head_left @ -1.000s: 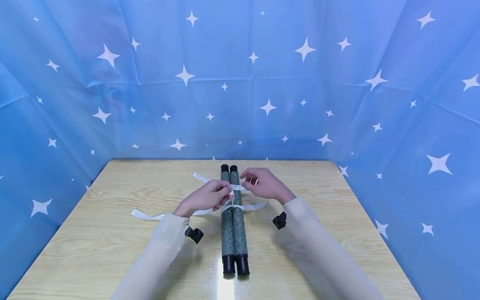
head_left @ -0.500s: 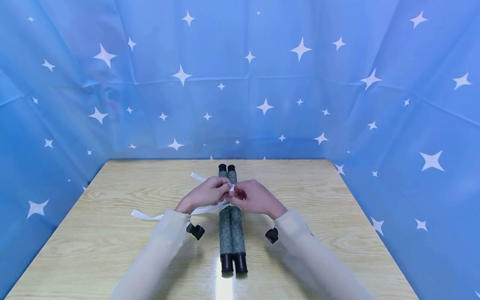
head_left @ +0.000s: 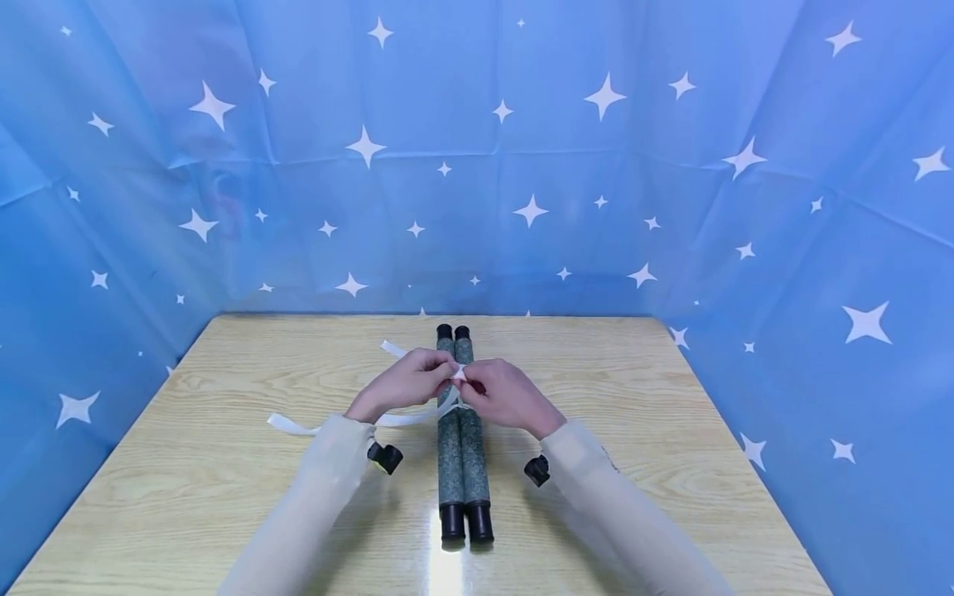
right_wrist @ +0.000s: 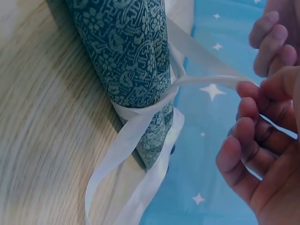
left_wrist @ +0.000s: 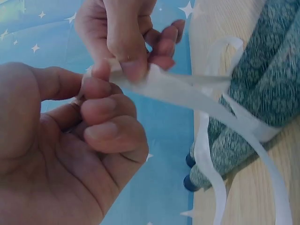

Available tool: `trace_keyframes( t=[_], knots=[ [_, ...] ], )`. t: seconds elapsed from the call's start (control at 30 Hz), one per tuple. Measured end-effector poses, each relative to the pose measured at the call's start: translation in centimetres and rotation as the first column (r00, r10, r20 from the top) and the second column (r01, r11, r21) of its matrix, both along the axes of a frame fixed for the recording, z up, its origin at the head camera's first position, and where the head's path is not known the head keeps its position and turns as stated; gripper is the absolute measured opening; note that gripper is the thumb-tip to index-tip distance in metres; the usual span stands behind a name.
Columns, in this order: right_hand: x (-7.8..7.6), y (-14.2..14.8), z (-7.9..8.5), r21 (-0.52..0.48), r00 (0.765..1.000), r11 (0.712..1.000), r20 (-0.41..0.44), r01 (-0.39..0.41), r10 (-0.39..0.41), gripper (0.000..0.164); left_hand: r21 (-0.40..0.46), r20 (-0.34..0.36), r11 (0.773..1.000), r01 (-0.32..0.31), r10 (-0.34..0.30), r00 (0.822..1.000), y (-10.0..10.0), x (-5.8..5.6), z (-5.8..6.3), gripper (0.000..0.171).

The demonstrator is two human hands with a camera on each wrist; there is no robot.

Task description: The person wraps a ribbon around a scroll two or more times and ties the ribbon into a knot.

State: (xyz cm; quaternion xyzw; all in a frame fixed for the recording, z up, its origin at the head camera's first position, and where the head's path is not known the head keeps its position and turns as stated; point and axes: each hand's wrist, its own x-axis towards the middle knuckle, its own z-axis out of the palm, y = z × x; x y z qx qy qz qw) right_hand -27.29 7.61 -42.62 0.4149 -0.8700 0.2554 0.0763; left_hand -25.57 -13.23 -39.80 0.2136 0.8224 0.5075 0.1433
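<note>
1. Table (head_left: 171,480): one; pale yellow-brown top, wavy wood grain, rounded far corners.
2. Cloth (head_left: 477,74): blue, hung as walls behind the table and along its left and right sides; upper parts lean slightly to violet.
3. Stars (head_left: 604,97): white, four-pointed, large and small, scattered over the cloth on all three sides of the table.
4. Creases (head_left: 425,156): one long and level, well above the table's far edge; others upright or slanting above its far corners.
5. Patch (head_left: 222,189): faint, pinkish, on the cloth above the table's far left corner.
6. Glare (head_left: 445,571): one white streak, middle of the table's near end.
</note>
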Motion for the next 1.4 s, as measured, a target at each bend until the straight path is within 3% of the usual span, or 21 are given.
trace_keyframes(
  t=[0.2, 0.3, 0.4, 0.47, 0.57, 0.77, 0.87, 0.97, 1.17, 1.4],
  knots=[
    [-0.2, 0.5, 0.0, -0.025, 0.999, 0.999, 0.038, 0.029, -0.028, 0.030, -0.051, -0.118, 0.993, -0.107, 0.101, 0.988, -1.5, -1.0, -0.6, 0.030],
    [-0.2, 0.8, -0.2, -0.037, 0.994, 0.997, 0.091, 0.061, -0.057, 0.029, -0.105, -0.222, 0.977, -0.187, 0.161, 0.962, -2.4, -1.8, -1.5, 0.025],
    [-0.2, 1.1, -0.5, -0.042, 0.986, 0.996, 0.149, 0.084, -0.077, 0.029, -0.171, -0.308, 0.955, -0.241, 0.181, 0.934, -3.0, -2.9, -2.6, 0.021],
    [-0.3, 1.2, -0.6, -0.043, 0.980, 0.995, 0.180, 0.093, -0.083, 0.030, -0.219, -0.346, 0.944, -0.248, 0.163, 0.924, -3.2, -3.5, -3.3, 0.022],
    [-0.3, 1.4, -0.8, -0.045, 0.974, 0.994, 0.208, 0.101, -0.089, 0.032, -0.312, -0.368, 0.920, -0.238, 0.114, 0.923, -3.0, -4.5, -4.2, 0.028],
    [-0.2, 1.5, -0.9, -0.043, 0.968, 0.993, 0.233, 0.110, -0.097, 0.032, -0.545, -0.441, 0.801, -0.247, -0.024, 0.897, -2.3, -6.1, -5.9, 0.032],
    [-0.1, 1.5, -0.9, -0.040, 0.968, 0.993, 0.229, 0.111, -0.099, 0.032, -0.598, -0.462, 0.766, -0.237, -0.088, 0.882, -1.9, -6.8, -6.7, 0.029],
    [-0.1, 1.5, -0.9, -0.041, 0.967, 0.993, 0.234, 0.111, -0.099, 0.033, -0.624, -0.471, 0.746, -0.232, -0.123, 0.873, -1.5, -7.3, -7.3, 0.026],
    [-0.1, 1.5, -0.8, -0.034, 0.964, 0.994, 0.249, 0.107, -0.096, 0.035, -0.633, -0.465, 0.739, -0.231, -0.124, 0.876, -1.4, -7.6, -7.7, 0.015],
    [-0.2, 1.7, -0.9, -0.036, 0.965, 0.993, 0.244, 0.109, -0.097, 0.034, -0.601, -0.416, 0.778, -0.182, -0.111, 0.903, -1.8, -7.4, -7.3, 0.009]
  ],
)
